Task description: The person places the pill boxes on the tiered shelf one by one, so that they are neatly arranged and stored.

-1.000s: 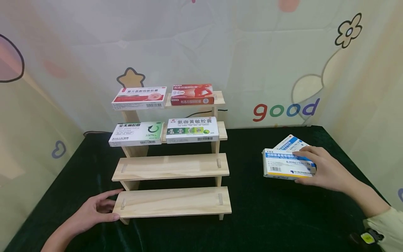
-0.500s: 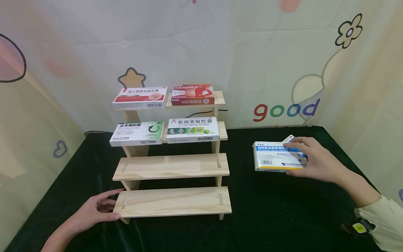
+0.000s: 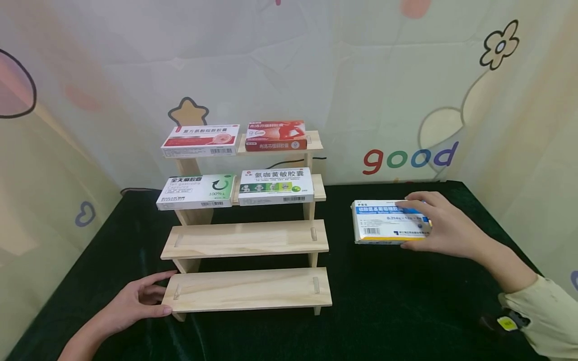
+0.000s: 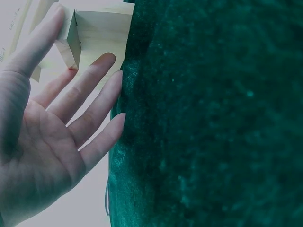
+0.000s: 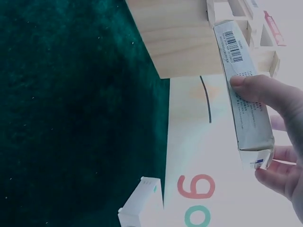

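Observation:
My right hand [image 3: 444, 228] grips the right end of a white-and-blue medicine box [image 3: 384, 233] with a yellow lower edge, right of the stand. The right wrist view shows my thumb on the barcode side of this medicine box [image 5: 244, 99] and other fingers behind it. My left hand [image 3: 131, 306] pinches the left end of the lowest board of a wooden step stand [image 3: 248, 291] between thumb and index finger. In the left wrist view the left hand's [image 4: 61, 118] other fingers stretch out loosely beside the stand [image 4: 102, 23].
The stand's upper tiers bear a white-and-red box [image 3: 200, 141], a red box [image 3: 275, 136], a white-and-green box [image 3: 196, 192] and another white box [image 3: 276, 186]. Another white box [image 5: 144, 203] lies on the dark green cloth [image 3: 361, 311]. A printed curtain [image 3: 271, 60] hangs behind.
My right hand has carried the white-and-blue medicine box leftward and slightly up in the head view, covering the second box behind it. My left hand has stayed at the stand.

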{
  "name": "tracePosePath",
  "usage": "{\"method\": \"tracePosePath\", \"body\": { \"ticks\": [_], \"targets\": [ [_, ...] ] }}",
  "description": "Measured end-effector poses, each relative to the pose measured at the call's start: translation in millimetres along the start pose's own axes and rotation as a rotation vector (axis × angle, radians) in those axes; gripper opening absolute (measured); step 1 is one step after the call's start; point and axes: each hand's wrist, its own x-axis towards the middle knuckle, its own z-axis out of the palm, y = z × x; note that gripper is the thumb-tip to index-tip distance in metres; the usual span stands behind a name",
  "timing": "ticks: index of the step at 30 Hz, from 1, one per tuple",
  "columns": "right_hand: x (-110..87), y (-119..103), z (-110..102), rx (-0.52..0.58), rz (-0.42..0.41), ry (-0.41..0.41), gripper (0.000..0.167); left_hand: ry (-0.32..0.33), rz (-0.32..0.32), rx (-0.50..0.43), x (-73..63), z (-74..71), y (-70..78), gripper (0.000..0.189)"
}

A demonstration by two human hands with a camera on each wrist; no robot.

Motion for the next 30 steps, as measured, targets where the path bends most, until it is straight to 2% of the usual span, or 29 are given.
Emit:
{"method": "tracePosePath", "body": {
  "ticks": [19, 30],
  "targets": [
    [9.8, -23.4, -4.7, -0.049, -0.081, 0.028, 0.073, -0.001, 0.013, -0.001, -0.6, 0.1, -1.3, 0.068],
    [16.2, -35.3, -2.5, -0.061, -0.101, 0.023, 0.074, -0.001, 0.008, -0.012, -0.1, -0.1, -2.1, 0.069]
  ]
}}
